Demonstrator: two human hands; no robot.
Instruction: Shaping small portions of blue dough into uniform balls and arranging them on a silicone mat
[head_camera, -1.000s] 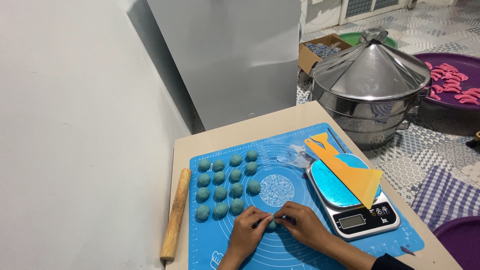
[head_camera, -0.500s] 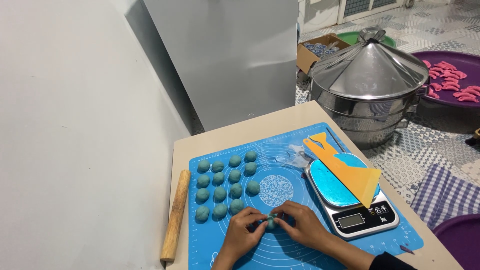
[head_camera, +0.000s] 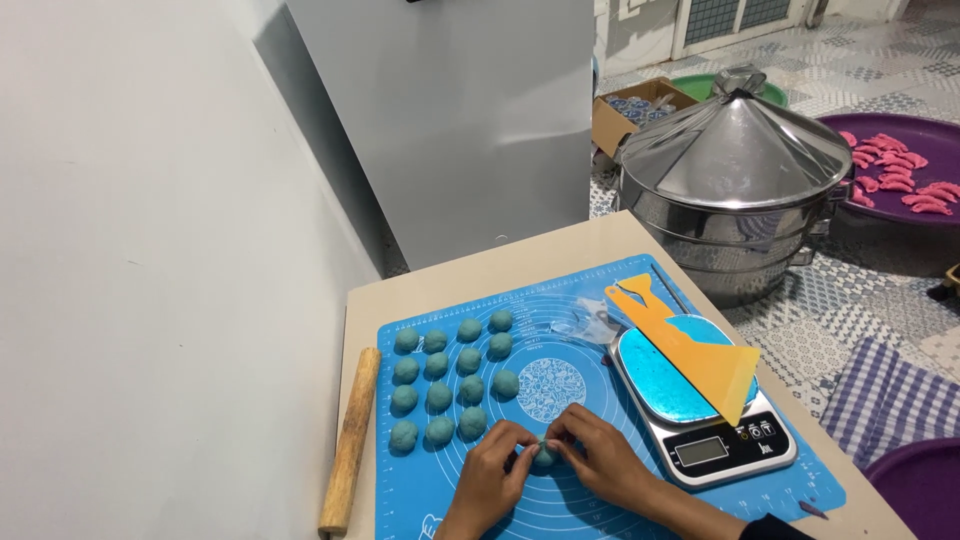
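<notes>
You're pinching the small teal dough ball (head_camera: 545, 455) between left hand (head_camera: 492, 475) and right hand (head_camera: 600, 462) fingertips, over the blue mat (head_camera: 600, 500); it's looking soft, light, squashable, so you're cradling its sides.

Soft, even daylight fills my view — bright, with no harsh glare. The steel steamer lid (head_camera: 738, 150) catches a mild sheen. My hands throw only faint shadows on the blue mat (head_camera: 600, 500). Focus is sharp at centre — straight lines bow slightly toward the frame's edges.
</notes>
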